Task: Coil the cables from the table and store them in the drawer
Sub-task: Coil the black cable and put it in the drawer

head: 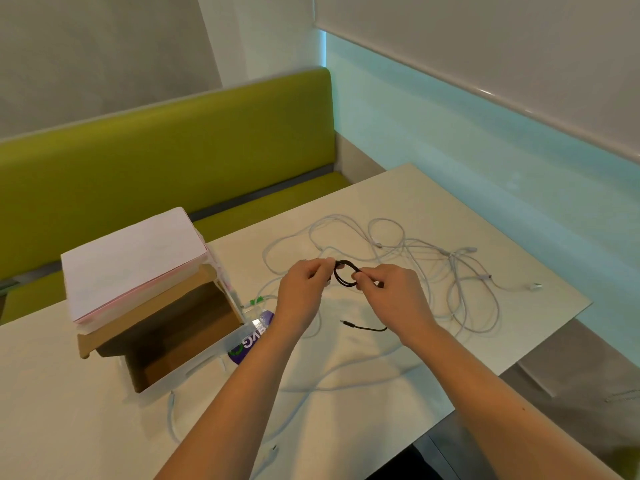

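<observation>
A thin black cable [344, 273] is wound into a small coil held above the table's [398, 362] middle, its loose plug end trailing down to the surface. White cables [426, 258] sprawl in tangled loops toward the far right corner. The cardboard drawer [180, 344] stands pulled open at the left edge — brown inside.

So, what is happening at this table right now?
A person is coiling a thin black cable above the pale table. The left hand and the right hand both pinch its small loops, while its loose plug end hangs below. A tangle of long white cables lies spread on the table, not yet coiled. The open cardboard drawer waits at the left.
</observation>
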The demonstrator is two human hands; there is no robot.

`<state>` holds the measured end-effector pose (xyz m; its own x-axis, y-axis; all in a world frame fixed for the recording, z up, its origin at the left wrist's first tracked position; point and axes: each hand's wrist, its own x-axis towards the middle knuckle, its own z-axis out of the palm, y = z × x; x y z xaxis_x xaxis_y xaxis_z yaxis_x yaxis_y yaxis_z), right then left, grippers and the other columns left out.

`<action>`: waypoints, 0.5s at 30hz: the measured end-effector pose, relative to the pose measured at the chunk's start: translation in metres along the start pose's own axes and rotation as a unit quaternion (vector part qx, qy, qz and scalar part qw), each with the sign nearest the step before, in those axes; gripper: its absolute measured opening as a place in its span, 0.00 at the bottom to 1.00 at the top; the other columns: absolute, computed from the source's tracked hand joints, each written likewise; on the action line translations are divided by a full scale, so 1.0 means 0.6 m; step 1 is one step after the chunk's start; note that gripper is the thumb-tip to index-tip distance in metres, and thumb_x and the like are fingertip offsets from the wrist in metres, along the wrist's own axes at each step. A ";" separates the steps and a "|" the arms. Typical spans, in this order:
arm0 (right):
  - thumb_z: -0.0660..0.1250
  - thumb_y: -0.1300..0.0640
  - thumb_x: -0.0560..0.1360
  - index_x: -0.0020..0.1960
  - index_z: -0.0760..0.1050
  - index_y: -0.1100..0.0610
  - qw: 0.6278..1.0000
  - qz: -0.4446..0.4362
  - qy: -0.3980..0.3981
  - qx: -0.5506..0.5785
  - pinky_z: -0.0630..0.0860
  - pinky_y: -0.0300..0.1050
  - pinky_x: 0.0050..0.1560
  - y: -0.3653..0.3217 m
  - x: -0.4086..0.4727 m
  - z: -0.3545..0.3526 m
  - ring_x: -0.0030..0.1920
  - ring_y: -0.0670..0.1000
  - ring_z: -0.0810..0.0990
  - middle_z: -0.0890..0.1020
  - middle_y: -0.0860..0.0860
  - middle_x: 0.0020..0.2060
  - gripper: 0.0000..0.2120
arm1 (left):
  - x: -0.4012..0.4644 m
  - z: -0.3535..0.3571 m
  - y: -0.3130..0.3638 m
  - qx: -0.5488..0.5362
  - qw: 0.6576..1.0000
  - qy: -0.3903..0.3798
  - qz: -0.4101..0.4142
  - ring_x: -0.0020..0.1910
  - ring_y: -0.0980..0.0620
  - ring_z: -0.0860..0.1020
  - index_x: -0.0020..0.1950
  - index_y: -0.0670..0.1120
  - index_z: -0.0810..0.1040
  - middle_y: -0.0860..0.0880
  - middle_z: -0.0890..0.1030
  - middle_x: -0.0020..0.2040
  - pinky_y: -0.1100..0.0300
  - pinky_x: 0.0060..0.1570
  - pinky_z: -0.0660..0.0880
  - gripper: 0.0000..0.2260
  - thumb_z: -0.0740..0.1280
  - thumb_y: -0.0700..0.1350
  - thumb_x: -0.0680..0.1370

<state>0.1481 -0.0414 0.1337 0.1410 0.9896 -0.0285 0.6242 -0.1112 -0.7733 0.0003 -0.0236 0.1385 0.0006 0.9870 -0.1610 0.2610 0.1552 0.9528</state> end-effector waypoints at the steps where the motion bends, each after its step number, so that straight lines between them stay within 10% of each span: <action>1: 0.64 0.52 0.79 0.43 0.84 0.53 1.000 -0.005 -0.004 -0.019 0.74 0.49 0.42 0.001 0.002 -0.002 0.39 0.54 0.78 0.82 0.53 0.38 0.12 | 0.002 -0.003 -0.001 0.035 0.999 0.004 0.009 0.46 0.46 0.78 0.36 0.54 0.80 0.39 0.80 0.45 0.46 0.54 0.75 0.14 0.64 0.52 0.81; 8: 0.61 0.53 0.80 0.43 0.82 0.57 0.994 -0.016 -0.025 -0.108 0.73 0.50 0.40 0.007 0.007 -0.003 0.39 0.56 0.78 0.81 0.56 0.36 0.14 | 0.015 -0.019 0.002 -0.159 0.968 -0.071 -0.183 0.33 0.55 0.81 0.44 0.42 0.85 0.46 0.83 0.38 0.68 0.34 0.74 0.06 0.72 0.44 0.76; 15: 0.62 0.53 0.79 0.41 0.83 0.54 0.997 -0.012 -0.029 -0.063 0.73 0.49 0.39 -0.004 0.009 0.000 0.37 0.55 0.78 0.81 0.54 0.33 0.13 | 0.008 -0.012 -0.007 -0.182 0.976 -0.039 -0.118 0.39 0.52 0.83 0.53 0.40 0.85 0.44 0.86 0.41 0.66 0.42 0.80 0.07 0.72 0.38 0.76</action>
<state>0.1472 -0.0358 0.1353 0.0826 0.9952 -0.0516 0.7193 -0.0953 -0.6881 -0.0076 -0.0190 0.1354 0.0588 0.9182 -0.3917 -0.0969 0.3958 0.9132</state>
